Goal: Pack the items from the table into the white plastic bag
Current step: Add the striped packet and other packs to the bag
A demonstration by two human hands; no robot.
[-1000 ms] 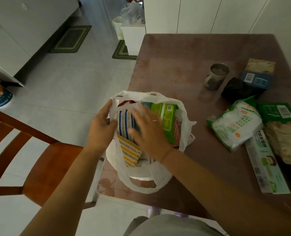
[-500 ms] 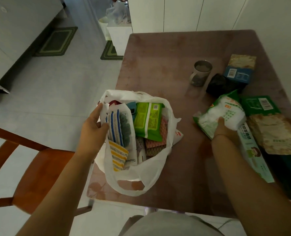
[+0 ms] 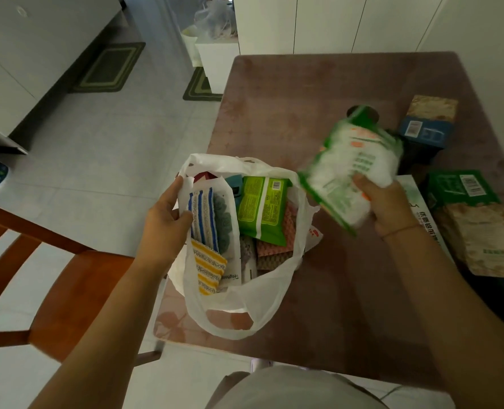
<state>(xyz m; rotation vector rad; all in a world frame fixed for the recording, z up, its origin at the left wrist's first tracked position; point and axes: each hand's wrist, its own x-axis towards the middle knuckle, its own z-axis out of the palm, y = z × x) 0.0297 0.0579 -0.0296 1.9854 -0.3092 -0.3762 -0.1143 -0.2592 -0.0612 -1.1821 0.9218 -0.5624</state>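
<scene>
The white plastic bag [image 3: 262,293] lies open near the table's front left corner. Inside it are a pack of striped sponges [image 3: 208,228], a lime-green packet [image 3: 261,208] and pinkish cloths. My left hand [image 3: 166,222] grips the bag's left rim and holds it open. My right hand [image 3: 386,208] holds a green-and-white packet [image 3: 348,169] in the air, just right of the bag's mouth and above the table.
On the brown table [image 3: 298,113] to the right lie a blue box [image 3: 426,134], a dark green packet [image 3: 460,187], a beige packet [image 3: 487,240] and a long white box [image 3: 422,214]. A wooden chair [image 3: 53,278] stands at the left.
My right hand left the bag, reached to the green-and-white packet on the table, then lifted it toward the bag. My left hand kept its hold on the rim.
</scene>
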